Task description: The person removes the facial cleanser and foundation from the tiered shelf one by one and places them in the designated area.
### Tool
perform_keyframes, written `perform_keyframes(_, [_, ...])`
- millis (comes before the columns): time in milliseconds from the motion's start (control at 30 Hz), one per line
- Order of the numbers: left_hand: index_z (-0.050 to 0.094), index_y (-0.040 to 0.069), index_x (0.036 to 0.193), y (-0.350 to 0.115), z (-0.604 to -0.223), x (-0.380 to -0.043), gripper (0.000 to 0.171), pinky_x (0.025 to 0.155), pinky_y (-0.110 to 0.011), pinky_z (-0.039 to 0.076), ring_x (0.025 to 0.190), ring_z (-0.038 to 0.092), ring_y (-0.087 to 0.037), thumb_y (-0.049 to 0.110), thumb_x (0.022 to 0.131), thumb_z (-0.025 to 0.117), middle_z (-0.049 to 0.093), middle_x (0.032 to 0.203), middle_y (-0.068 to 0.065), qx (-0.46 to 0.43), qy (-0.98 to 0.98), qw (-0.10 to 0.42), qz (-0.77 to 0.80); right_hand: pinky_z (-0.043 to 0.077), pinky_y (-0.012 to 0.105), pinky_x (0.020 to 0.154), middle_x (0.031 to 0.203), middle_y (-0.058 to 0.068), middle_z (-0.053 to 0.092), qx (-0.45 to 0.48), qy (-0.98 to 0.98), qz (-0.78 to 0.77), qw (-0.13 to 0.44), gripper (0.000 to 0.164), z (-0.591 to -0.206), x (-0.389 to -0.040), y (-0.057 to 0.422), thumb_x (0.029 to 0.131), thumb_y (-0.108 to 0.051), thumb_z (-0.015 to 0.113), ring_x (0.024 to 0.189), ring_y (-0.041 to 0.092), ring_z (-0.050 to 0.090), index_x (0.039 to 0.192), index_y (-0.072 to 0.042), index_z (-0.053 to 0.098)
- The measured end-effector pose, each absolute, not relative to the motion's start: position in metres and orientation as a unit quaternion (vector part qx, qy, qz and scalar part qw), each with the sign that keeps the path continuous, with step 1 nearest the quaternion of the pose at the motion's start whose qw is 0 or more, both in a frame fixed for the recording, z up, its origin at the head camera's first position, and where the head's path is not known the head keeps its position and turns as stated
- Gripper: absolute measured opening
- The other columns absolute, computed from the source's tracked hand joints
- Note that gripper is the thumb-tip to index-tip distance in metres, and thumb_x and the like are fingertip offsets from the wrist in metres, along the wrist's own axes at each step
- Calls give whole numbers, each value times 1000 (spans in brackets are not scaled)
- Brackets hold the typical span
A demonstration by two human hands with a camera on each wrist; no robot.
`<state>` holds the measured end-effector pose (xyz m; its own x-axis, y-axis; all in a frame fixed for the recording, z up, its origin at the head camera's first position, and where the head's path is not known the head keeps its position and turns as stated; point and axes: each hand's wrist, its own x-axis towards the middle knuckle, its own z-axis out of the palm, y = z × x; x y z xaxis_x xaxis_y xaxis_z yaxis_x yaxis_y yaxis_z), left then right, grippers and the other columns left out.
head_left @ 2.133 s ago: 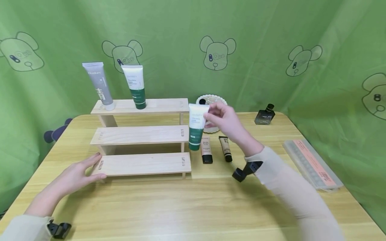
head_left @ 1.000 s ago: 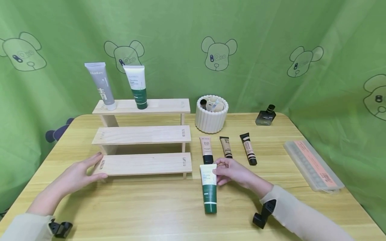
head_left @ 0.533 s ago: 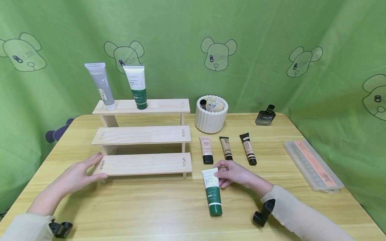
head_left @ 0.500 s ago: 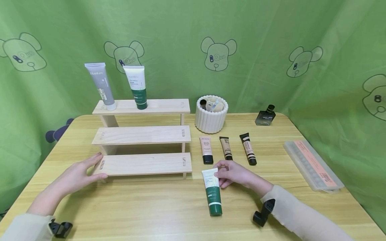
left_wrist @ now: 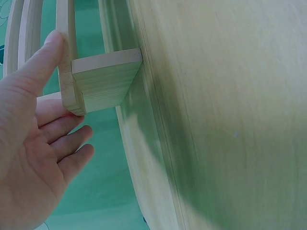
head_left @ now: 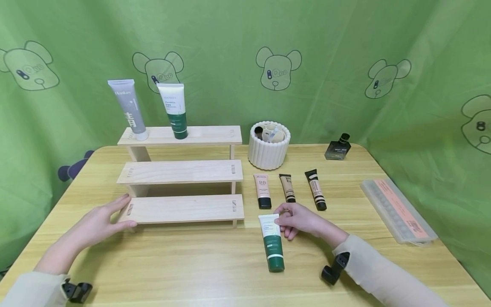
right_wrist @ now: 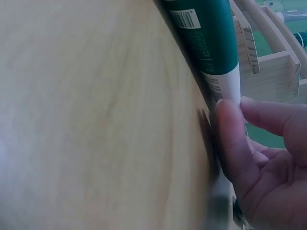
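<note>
My right hand (head_left: 300, 220) pinches the white crimped end of a white-and-green squeeze tube (head_left: 272, 244) between thumb and fingers, in front of the wooden rack. Its green cap points toward me; whether it touches the table cannot be told. In the right wrist view the tube (right_wrist: 211, 38) shows a barcode label. At the rack's left end, my left hand (head_left: 96, 224) holds the lowest board of the three-tier wooden rack (head_left: 184, 209), thumb in front and fingers round the end. A grey tube (head_left: 130, 111) and another white-and-green tube (head_left: 174, 113) stand cap-down on the top tier.
A pink BB cream tube (head_left: 262, 189), a beige tube (head_left: 287, 187) and a black-and-pink tube (head_left: 316, 189) lie right of the rack. Behind them stands a white fluted brush holder (head_left: 267, 151). A dark perfume bottle (head_left: 336, 149) and a long clear case (head_left: 399, 211) are farther right.
My right hand has brought the tube from beside the rack down toward the front of the table. Lately it has shifted only slightly to the right. The left hand has stayed at the rack.
</note>
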<state>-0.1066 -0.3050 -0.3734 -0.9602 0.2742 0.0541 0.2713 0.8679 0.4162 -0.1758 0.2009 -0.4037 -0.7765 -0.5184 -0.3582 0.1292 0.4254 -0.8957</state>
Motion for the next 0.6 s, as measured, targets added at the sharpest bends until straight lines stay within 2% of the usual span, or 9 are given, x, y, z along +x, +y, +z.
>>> perform_keyframes(600, [37,-10,134,-305,-373,-106,82,95,-62,29,118,34,-53,43,80,68,33,136,-33,142,967,3,212,55,31,49,67,13,60,-113,768,-542,323,35,-403,-173,197,89,-6,59,51,16,59,114,12,42])
